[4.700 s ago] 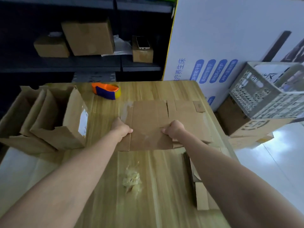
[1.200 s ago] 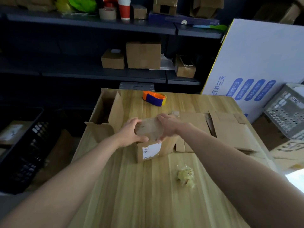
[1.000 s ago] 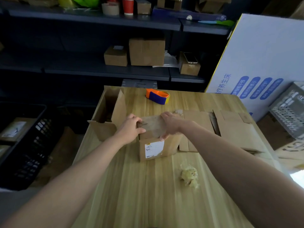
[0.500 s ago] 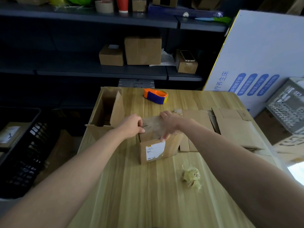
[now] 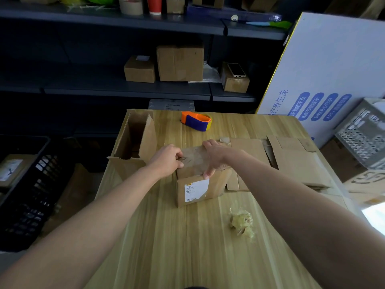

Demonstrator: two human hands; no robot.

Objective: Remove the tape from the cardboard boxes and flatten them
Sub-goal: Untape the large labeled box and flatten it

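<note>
Dispenser (image 5: 196, 121), tape wad (image 5: 241, 223) and flattened cardboard (image 5: 295, 163) surround the box (image 5: 200, 190).

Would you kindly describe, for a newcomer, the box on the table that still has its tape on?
Start at the wooden table. Near its middle, between the open box at the left and the flattened cardboard at the right, stands a small closed box held by the left hand and right hand. Unlike them, it has shiny tape across its top and a white label in front.
</note>
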